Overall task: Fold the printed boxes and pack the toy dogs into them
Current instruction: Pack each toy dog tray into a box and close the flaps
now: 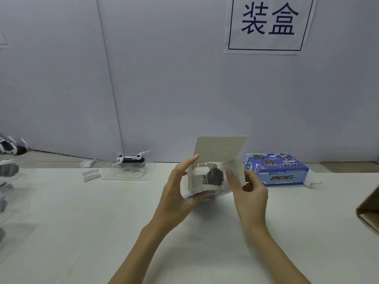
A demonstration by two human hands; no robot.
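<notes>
1. Toy dogs wait on the left: one white-and-black dog (131,159) sits in a clear plastic tray (127,171) on the white table (102,222), probably staged for the next box.
2. Left hand (178,193) cups the open box (215,175) from below and the side, fingers curled round it to steady it.
3. Its plain grey cardboard lid flap (221,148) stands up; a dark toy in glossy plastic shows inside.
4. Right hand (249,189) pinches the box's right flap, likely to tuck it.
5. A finished blue printed box (276,171) lies just behind.
</notes>
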